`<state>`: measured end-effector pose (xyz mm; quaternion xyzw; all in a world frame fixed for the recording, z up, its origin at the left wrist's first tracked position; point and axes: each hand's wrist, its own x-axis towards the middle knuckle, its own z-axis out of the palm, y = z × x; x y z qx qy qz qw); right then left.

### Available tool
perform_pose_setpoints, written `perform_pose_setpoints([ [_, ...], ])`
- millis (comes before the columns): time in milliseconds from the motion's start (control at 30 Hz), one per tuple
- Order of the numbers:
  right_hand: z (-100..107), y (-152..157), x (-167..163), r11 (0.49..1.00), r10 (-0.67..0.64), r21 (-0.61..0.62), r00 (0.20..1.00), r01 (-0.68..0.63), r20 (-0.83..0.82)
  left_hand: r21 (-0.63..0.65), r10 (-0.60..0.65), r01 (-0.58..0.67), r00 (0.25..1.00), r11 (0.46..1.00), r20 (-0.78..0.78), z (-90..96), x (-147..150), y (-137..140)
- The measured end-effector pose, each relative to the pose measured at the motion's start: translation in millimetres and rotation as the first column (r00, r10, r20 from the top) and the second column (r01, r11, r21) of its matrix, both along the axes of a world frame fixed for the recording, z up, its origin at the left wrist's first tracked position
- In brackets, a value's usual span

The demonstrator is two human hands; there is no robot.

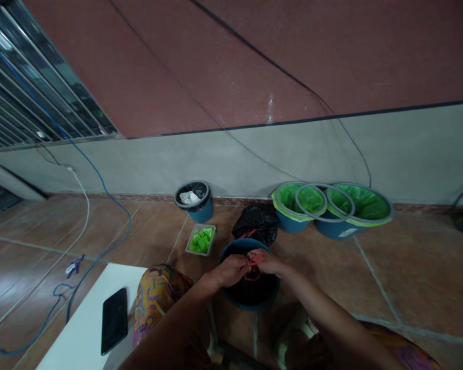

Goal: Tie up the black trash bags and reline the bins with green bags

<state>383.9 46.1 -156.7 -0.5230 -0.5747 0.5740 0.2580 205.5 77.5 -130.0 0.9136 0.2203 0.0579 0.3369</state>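
Note:
My left hand [235, 269] and my right hand [265, 261] meet over a blue bin [227, 248] standing between my legs. Both are closed on a red drawstring [252, 274], and its loops hang down toward the bin's dark inside. What looks like a black bag is in there, though shadow hides most of it. Right behind the bin, on the floor, lies a full black garbage bag [256, 220] with red strings on it.
By the wall stand a small blue bin [201, 211] with a black liner and two blue bins [293, 222] with green liners and loose grey rings [325, 220]. A tray [200, 240] holds green bags. A phone [114, 320] lies on a white surface [81, 313]; a blue cable [116, 205] crosses the floor.

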Motion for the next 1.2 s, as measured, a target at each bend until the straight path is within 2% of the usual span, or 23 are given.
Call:
perform_pose_setpoints([
  [133,8,3,2,0.998,-0.025,0.061,0.987,0.016,0.158,0.199,-0.102,0.121,0.990,0.973,-0.102,-2.1,-5,2],
  [233,14,2,2,0.999,-0.029,0.045,0.979,0.021,0.204,0.249,-0.124,0.152,0.984,0.957,-0.128,-10.0,-9,3],
  [333,16,-2,2,0.997,0.000,-0.072,0.988,0.011,0.151,0.167,-0.063,0.075,0.995,0.983,-0.076,-14.5,-13,3],
  [400,16,-4,1,0.990,0.017,-0.143,0.995,-0.002,0.101,0.037,0.053,-0.052,0.998,0.998,-0.023,-14.9,-15,3],
  [467,15,-5,1,0.989,0.028,-0.143,0.998,-0.020,0.056,-0.129,0.204,-0.199,0.979,0.971,0.026,-15.5,-17,4],
  [567,13,-4,1,1.000,0.017,-0.019,0.993,-0.015,0.118,-0.345,0.394,-0.346,0.915,0.873,0.081,-20.6,-18,4],
  [700,15,-2,3,0.984,-0.143,0.150,0.917,0.092,0.373,-0.522,0.601,-0.463,0.789,0.716,0.125,-31.1,-15,3],
  [767,18,-3,3,0.987,-0.148,0.106,0.924,0.117,0.354,-0.624,0.722,-0.516,0.682,0.586,0.115,-34.3,-12,2],
  [867,22,-6,1,0.993,-0.063,-0.082,0.982,0.079,0.176,-0.765,0.852,-0.533,0.522,0.361,0.038,-35.5,-7,-1],
  [900,23,-7,-1,0.989,-0.037,-0.136,0.993,0.053,0.113,-0.793,0.867,-0.524,0.498,0.311,0.011,-35.1,-6,-1],
  [933,23,-9,-3,0.985,-0.008,-0.174,0.998,0.018,0.060,-0.811,0.868,-0.512,0.496,0.285,-0.008,-34.2,-5,-1],
  [967,23,-11,-5,0.980,0.026,-0.197,0.999,-0.020,0.030,-0.819,0.862,-0.501,0.507,0.281,-0.015,-32.8,-4,-1],
  [1000,22,-12,-7,0.977,0.065,-0.207,0.997,-0.058,0.030,-0.816,0.849,-0.495,0.528,0.299,-0.008,-30.8,-3,0],
  [1067,22,-14,-9,0.975,0.144,-0.191,0.980,-0.116,0.140,-0.775,0.799,-0.493,0.601,0.397,0.027,-25.0,-3,1],
  [1133,22,-13,-9,0.988,0.140,-0.112,0.927,-0.107,0.348,-0.667,0.691,-0.476,0.718,0.573,0.081,-16.9,-4,1],
  [1200,23,-11,-7,0.997,0.013,0.057,0.873,-0.047,0.487,-0.472,0.515,-0.411,0.850,0.780,0.110,-7.9,-6,1],
])
